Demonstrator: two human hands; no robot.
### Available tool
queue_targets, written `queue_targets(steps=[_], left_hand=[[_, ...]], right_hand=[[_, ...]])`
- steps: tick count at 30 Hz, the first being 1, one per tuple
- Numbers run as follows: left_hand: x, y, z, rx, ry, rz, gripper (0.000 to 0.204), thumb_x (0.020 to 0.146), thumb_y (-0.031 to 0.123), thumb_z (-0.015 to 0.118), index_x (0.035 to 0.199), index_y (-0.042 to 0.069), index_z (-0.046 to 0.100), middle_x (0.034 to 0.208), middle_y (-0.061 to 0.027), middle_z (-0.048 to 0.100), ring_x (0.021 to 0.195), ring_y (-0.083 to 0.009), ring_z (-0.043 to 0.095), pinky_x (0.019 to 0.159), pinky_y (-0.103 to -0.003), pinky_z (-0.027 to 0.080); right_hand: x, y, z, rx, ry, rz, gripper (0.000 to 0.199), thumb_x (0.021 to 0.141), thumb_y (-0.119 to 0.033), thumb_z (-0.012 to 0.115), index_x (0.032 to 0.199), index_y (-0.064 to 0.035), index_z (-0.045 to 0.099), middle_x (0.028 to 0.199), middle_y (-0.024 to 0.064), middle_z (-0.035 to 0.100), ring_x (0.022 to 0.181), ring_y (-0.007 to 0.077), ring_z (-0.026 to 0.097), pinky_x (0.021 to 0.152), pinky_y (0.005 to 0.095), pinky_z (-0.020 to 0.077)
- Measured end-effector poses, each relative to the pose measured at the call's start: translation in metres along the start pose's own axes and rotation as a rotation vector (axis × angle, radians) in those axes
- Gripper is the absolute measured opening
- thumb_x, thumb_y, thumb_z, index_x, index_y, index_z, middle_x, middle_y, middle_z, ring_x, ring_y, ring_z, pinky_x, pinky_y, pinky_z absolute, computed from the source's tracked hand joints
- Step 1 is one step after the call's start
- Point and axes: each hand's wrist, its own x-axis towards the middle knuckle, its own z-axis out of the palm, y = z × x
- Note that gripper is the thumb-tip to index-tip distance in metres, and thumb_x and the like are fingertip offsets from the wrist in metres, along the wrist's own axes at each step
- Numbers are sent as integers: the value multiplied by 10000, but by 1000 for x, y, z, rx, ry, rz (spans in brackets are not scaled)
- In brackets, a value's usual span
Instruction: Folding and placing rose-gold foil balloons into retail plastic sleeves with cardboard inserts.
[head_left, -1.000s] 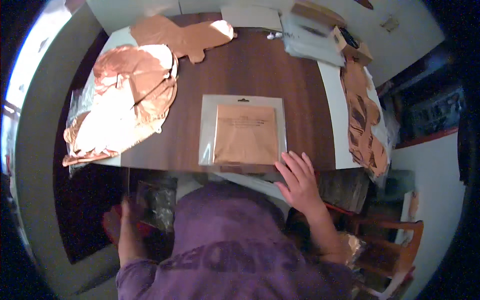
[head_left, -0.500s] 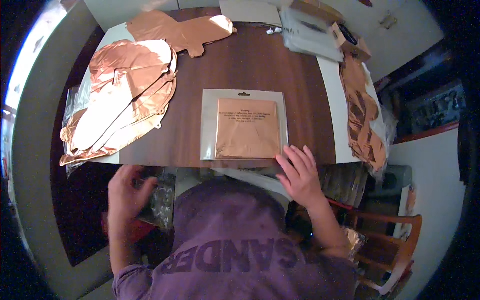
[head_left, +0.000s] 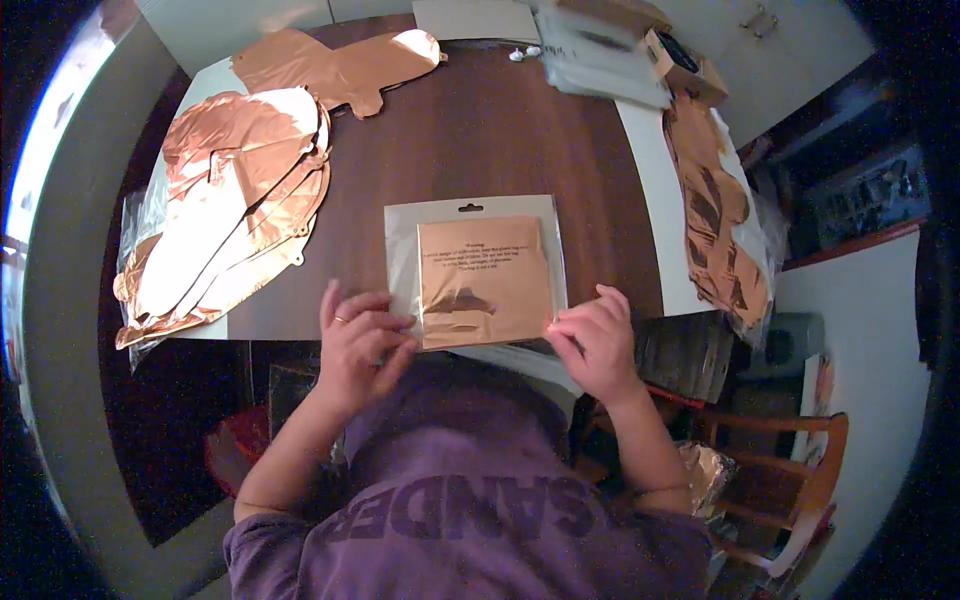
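Observation:
A clear hang-hole packet (head_left: 486,212) lies near the front edge of the brown table, a folded copper foil sheet (head_left: 484,290) inside and dark print on its face. At its lower right corner my right hand (head_left: 597,345) pinches the plastic between thumb and fingers. My left hand (head_left: 362,345), a ring on one finger, is beside the lower left corner. Its fingers are apart, the tips close to the packet's edge; whether they touch it I cannot tell.
Flat copper foil balloons (head_left: 240,190) are piled on the table's left, with another foil piece (head_left: 340,68) behind. Clear plastic sleeves (head_left: 600,65) and a small open box (head_left: 686,66) stand at the far right. More foil (head_left: 722,220) hangs along the right edge. A wooden chair (head_left: 790,470) is at right.
My left hand has come up and rightward from below the table edge to the packet's left side. The packet has shifted slightly toward me, and my right hand has closed on its corner.

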Motion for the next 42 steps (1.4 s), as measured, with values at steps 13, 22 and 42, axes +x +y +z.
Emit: queue_targets(steps=[13,22,42], left_hand=[[35,53,-11,67,-314,37,719,666,204,720,1335,112,476,1402,-122,446,1364,-354,331,1120,-597,165],[-10,30,25,56,-295,431,526,867,217,471,1381,104,470,1454,-125,434,1349,-327,400,1108,-503,291],[-37,13,57,-167,-392,327,335,752,125,649,1084,84,662,1115,-80,635,950,-277,632,873,-434,495]], right_hand=[[26,-14,2,5,-103,561,422,723,-212,784,1020,-75,517,691,64,513,633,272,530,628,412,430],[-21,11,-62,167,-94,898,322,816,-124,721,1097,-51,582,789,82,651,672,185,617,616,329,502],[-245,159,-110,-310,-310,984,189,805,-199,650,893,-33,676,849,237,644,797,402,630,690,482,503]])
